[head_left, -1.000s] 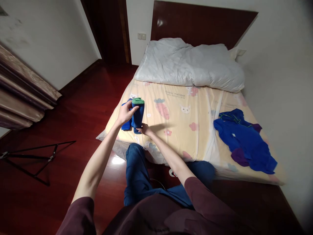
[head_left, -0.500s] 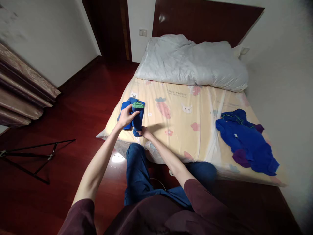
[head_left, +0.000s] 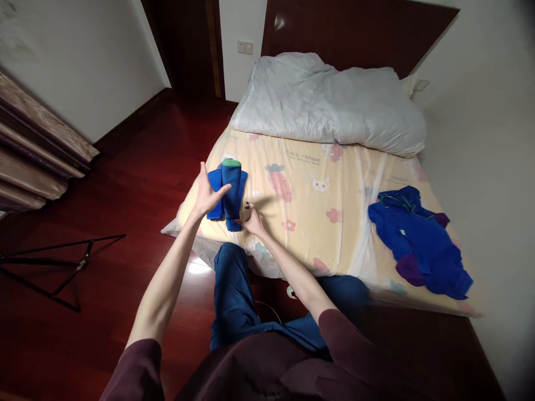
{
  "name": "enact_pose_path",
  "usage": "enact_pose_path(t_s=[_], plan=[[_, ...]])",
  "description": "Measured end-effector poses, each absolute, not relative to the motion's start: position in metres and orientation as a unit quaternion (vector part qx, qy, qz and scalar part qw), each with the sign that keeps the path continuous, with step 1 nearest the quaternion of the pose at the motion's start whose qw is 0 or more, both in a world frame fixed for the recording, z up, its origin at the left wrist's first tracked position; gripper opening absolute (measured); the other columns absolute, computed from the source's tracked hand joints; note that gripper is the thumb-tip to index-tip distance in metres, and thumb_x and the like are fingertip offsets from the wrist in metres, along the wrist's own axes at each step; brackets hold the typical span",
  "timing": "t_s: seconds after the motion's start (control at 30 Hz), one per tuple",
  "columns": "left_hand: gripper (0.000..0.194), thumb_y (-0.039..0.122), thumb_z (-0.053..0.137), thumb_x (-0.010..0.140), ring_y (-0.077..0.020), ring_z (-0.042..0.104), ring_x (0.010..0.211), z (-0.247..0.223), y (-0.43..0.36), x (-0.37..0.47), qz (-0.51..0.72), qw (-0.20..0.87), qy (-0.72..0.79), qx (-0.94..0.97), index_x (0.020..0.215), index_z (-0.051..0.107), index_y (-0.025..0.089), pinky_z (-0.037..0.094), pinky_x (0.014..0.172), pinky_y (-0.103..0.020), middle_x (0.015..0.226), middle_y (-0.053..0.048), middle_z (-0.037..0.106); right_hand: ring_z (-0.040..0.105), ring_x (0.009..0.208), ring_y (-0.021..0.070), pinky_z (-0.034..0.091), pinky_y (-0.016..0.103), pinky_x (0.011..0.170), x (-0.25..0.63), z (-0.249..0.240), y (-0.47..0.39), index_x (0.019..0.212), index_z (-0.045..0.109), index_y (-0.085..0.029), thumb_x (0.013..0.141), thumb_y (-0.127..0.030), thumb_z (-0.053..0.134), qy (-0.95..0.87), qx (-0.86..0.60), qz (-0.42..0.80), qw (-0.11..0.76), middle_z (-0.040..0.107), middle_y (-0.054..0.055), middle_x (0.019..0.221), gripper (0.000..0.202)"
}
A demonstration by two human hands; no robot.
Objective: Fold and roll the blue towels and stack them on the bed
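The bed (head_left: 309,223), its rabbit-print sheet under clear plastic, spreads beneath both hands, with a bunched white quilt (head_left: 330,106) beyond them and a rumpled blue garment (head_left: 418,239) well to the right hand's right. Just right of the left hand (head_left: 210,195), which is open with thumb spread, a rolled blue cloth (head_left: 231,189) with a green end lies over folded blue fabric (head_left: 215,207). The right hand (head_left: 252,220), fingers parted, is at the roll's near end.
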State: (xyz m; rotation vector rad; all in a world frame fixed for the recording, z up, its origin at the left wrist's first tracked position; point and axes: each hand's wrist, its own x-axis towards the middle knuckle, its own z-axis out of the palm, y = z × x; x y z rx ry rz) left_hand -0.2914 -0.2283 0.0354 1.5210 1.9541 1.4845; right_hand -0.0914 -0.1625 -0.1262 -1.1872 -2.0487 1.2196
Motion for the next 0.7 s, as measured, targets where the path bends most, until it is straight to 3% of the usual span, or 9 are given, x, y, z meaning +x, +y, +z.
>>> enact_pose_path(t_s=[0.07, 0.17, 0.3, 0.43, 0.57, 0.7], plan=[[0.09, 0.061, 0.067, 0.095, -0.0359, 0.012, 0.163, 0.031, -0.238, -0.291, 0.524, 0.086, 0.687, 0.495, 0.162, 0.027, 0.016, 0.019, 0.13, -0.056, 0.172, -0.022, 0.023, 0.069, 0.081, 0.0154, 0.058, 0.034, 0.093, -0.076, -0.13, -0.161, 0.155, 0.041, -0.026, 0.077, -0.042, 0.088, -0.736, -0.448, 0.429, 0.271, 0.06, 0.011, 0.146, 0.093], [0.068, 0.049, 0.055, 0.103, -0.0335, 0.023, 0.16, 0.017, -0.253, -0.276, 0.501, 0.011, 0.701, 0.507, 0.16, 0.034, 0.017, 0.021, 0.13, -0.057, 0.169, -0.019, 0.032, 0.066, 0.073, 0.012, 0.059, 0.034, 0.089, -0.05, -0.137, -0.162, 0.154, 0.041, -0.024, 0.079, -0.041, 0.084, -0.712, -0.447, 0.456, 0.292, 0.058, 0.013, 0.147, 0.088], [0.049, 0.028, 0.05, 0.098, -0.0327, 0.04, 0.153, -0.013, -0.266, -0.238, 0.321, 0.026, 0.65, 0.688, 0.145, 0.057, 0.016, 0.03, 0.129, -0.058, 0.155, -0.017, 0.054, 0.068, 0.076, 0.0135, 0.06, 0.031, 0.077, 0.0, -0.141, -0.184, 0.145, 0.049, -0.021, 0.083, -0.041, 0.076, -0.666, -0.457, 0.498, 0.317, 0.061, 0.015, 0.142, 0.071], [0.046, 0.013, 0.052, 0.088, -0.0315, 0.051, 0.146, -0.051, -0.266, -0.207, 0.133, 0.093, 0.563, 0.81, 0.129, 0.072, 0.017, 0.035, 0.127, -0.056, 0.144, -0.016, 0.065, 0.072, 0.076, 0.0165, 0.06, 0.029, 0.065, 0.086, -0.137, -0.235, 0.128, 0.061, -0.023, 0.086, -0.041, 0.069, -0.605, -0.497, 0.534, 0.32, 0.068, 0.013, 0.132, 0.046], [0.04, 0.011, 0.054, 0.081, -0.0362, 0.062, 0.134, -0.093, -0.252, -0.196, 0.1, 0.084, 0.557, 0.82, 0.113, 0.079, 0.018, 0.039, 0.122, -0.061, 0.129, -0.018, 0.074, 0.076, 0.075, 0.0216, 0.062, 0.032, 0.059, 0.199, -0.134, -0.284, 0.107, 0.069, -0.027, 0.085, -0.051, 0.069, -0.533, -0.556, 0.524, 0.364, 0.076, 0.01, 0.108, 0.033], [0.038, 0.023, 0.047, 0.091, -0.0358, 0.066, 0.128, -0.125, -0.257, -0.171, 0.116, 0.077, 0.53, 0.836, 0.112, 0.079, 0.023, 0.042, 0.12, -0.059, 0.123, -0.014, 0.077, 0.075, 0.065, 0.0242, 0.061, 0.036, 0.052, 0.312, -0.132, -0.31, 0.095, 0.071, -0.026, 0.077, -0.064, 0.072, -0.39, -0.659, 0.412, 0.494, 0.077, 0.009, 0.089, 0.042]])
